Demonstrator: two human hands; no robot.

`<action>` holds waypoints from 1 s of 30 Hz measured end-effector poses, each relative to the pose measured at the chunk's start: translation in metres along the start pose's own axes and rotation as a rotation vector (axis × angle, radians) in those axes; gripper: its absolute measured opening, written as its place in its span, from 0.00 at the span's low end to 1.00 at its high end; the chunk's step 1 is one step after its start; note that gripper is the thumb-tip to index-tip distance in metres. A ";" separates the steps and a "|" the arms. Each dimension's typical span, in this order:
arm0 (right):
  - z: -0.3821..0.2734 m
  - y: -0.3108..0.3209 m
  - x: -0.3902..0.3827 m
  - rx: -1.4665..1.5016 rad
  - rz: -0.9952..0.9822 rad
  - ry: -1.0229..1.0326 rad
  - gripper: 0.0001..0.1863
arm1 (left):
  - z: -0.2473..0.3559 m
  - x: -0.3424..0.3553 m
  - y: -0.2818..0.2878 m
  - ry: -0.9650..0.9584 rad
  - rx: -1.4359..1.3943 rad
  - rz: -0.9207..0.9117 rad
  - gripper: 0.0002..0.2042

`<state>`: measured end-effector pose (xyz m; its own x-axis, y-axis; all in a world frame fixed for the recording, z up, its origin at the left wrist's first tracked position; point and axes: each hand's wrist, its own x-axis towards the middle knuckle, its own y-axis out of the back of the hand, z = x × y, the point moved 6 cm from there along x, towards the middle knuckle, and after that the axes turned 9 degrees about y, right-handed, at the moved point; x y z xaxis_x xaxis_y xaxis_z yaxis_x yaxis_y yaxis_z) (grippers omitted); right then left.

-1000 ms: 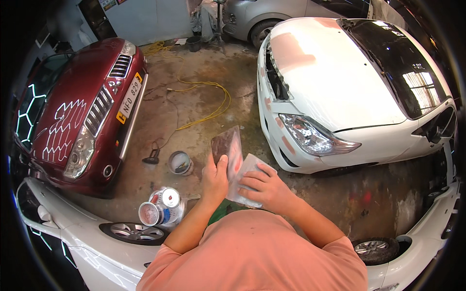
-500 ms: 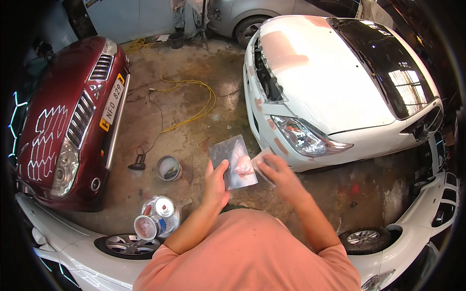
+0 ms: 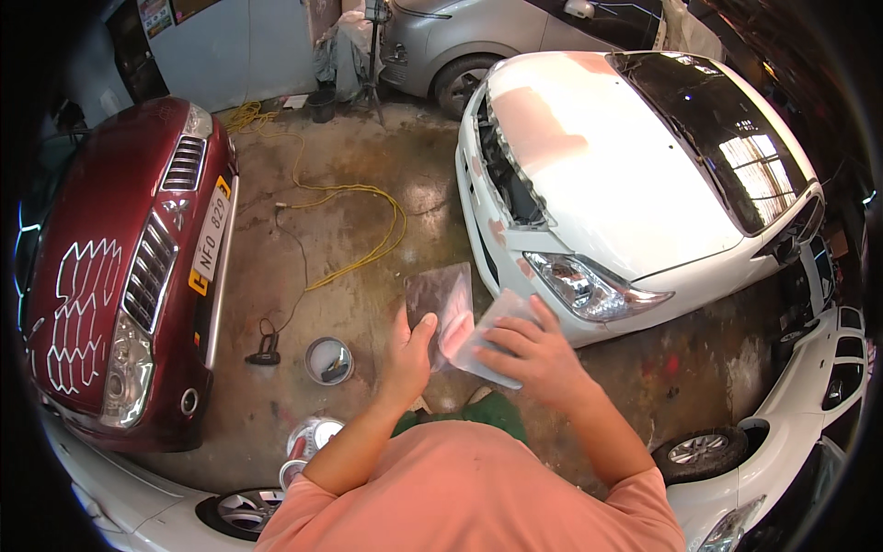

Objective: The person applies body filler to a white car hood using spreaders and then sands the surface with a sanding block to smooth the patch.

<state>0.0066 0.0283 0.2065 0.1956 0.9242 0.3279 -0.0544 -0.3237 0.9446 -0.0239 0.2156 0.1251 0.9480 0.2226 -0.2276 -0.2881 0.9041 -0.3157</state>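
Note:
My left hand [image 3: 409,354] is closed on a thin, dark mixing plate [image 3: 421,293], its thumb over the front face. A smear of pink paste [image 3: 456,327] lies on that plate. My right hand [image 3: 538,359] grips a translucent flat spreader [image 3: 505,308] with bent fingers, its lower edge against the paste and plate. Both hands are held in front of my body, above the stained concrete floor. Below and to the left, cans [image 3: 322,433] stand partly hidden by my arm, and a bucket [image 3: 328,361] holds a grayish content with a dark object in it.
A white car [image 3: 635,175] with pinkish patches is ahead right, a maroon car [image 3: 110,202] at left, a silver car [image 3: 423,37] behind. A yellow cable [image 3: 354,271] and a dark tool [image 3: 264,357] lie on the floor [image 3: 368,147]. More white cars [image 3: 138,478] flank me.
My right hand and spreader swung out to the right, then came back over the plate, now tilted. The view has shifted, so the cars and bucket sit lower in the picture.

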 end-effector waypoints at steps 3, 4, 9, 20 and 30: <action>0.020 0.016 0.009 -0.068 0.110 -0.075 0.20 | -0.003 0.002 -0.004 0.061 0.043 -0.145 0.22; 0.019 0.011 0.017 -0.117 0.075 -0.071 0.19 | -0.005 -0.002 -0.010 0.079 0.056 -0.205 0.22; -0.008 -0.020 0.027 0.075 0.135 -0.023 0.16 | 0.016 0.014 0.000 -0.081 0.314 -0.039 0.24; -0.025 0.000 0.018 0.318 0.340 -0.053 0.28 | 0.002 0.035 0.013 -0.071 -0.017 0.144 0.20; 0.049 -0.028 -0.027 -0.075 0.130 -0.326 0.28 | -0.012 0.017 0.001 0.152 -0.357 0.064 0.19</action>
<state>0.0512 0.0021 0.1708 0.4836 0.7590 0.4359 -0.1686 -0.4079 0.8973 -0.0100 0.2154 0.1104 0.9033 0.1940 -0.3826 -0.4007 0.7000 -0.5912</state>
